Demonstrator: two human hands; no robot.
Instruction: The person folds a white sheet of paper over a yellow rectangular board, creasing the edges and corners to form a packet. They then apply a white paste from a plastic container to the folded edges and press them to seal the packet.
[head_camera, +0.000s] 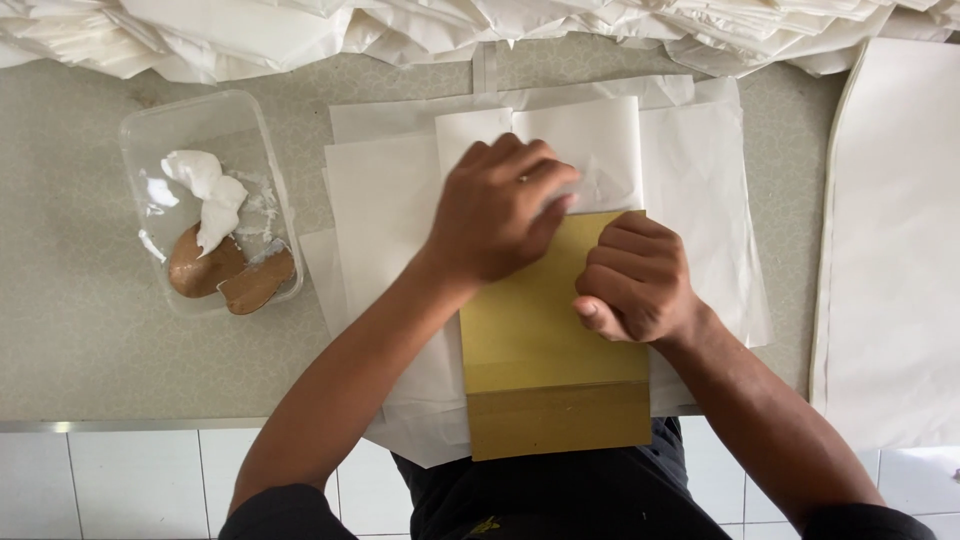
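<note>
On the desk (80, 330), seen from the head camera, a stack of white paper sheets (385, 200) lies spread in front of the person. A yellow-brown board (545, 350) rests on top of the stack, its near end reaching over the desk's front edge. A folded white sheet (590, 140) lies just beyond the board's far edge, overlapping it.

The left hand (500, 210) presses down on that folded sheet where it meets the board, fingers curled and fingertips (555, 195) pinching or rubbing the paper; its grip is closed on the sheet. The right hand (635, 280) sits just beside it on the board's far right corner, curled into a fist with the knuckles down, a closed grip; whether it holds anything inside I cannot tell.

Left of the stack stands a clear plastic tub (150, 120) holding white paste (210, 195) and two brown spreaders (230, 275). Along the far edge lies a heap of folded white paper (500, 25). At the right lies a large white sheet (890, 250), apart from the stack.
</note>
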